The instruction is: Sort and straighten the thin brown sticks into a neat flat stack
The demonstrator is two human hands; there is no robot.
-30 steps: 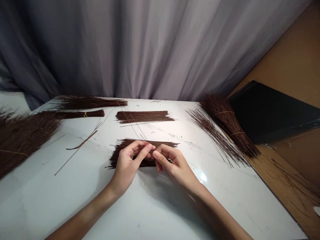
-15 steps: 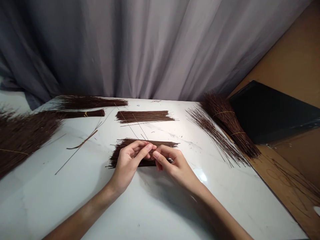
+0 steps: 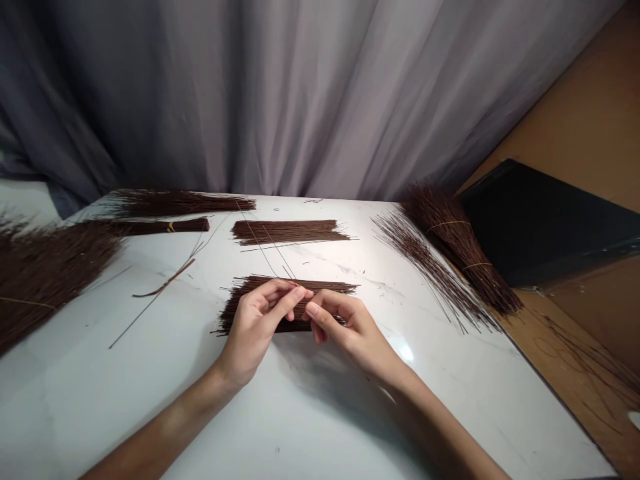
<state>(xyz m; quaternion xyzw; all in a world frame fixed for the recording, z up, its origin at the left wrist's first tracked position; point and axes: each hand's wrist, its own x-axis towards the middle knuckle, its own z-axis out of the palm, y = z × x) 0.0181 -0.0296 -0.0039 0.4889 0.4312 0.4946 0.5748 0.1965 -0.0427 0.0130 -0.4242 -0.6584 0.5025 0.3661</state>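
Note:
My left hand [image 3: 263, 320] pinches thin brown twigs [image 3: 277, 253] between thumb and forefinger, and their loose ends rise forward over the table. Close beside it, the thumb and forefinger of my right hand [image 3: 345, 327] are pressed together near the same point. Whatever lies between the right fingertips is too small to make out. Under both hands a pile of cut brown twigs [image 3: 235, 307] lies crosswise, partly covered by them. A second neat pile of twigs [image 3: 293, 231] rests just beyond.
A large twig bundle [image 3: 55, 273] lies at left, with a tied bundle [image 3: 185, 227] behind it. Loose twigs [image 3: 430, 267] and a banded bundle [image 3: 460, 247] line the right edge of the white table [image 3: 225, 433]. A grey curtain [image 3: 300, 100] hangs behind.
Both hands stay almost in place, still pinching. The upper ends of the held twigs have shifted slightly; the piles have not moved.

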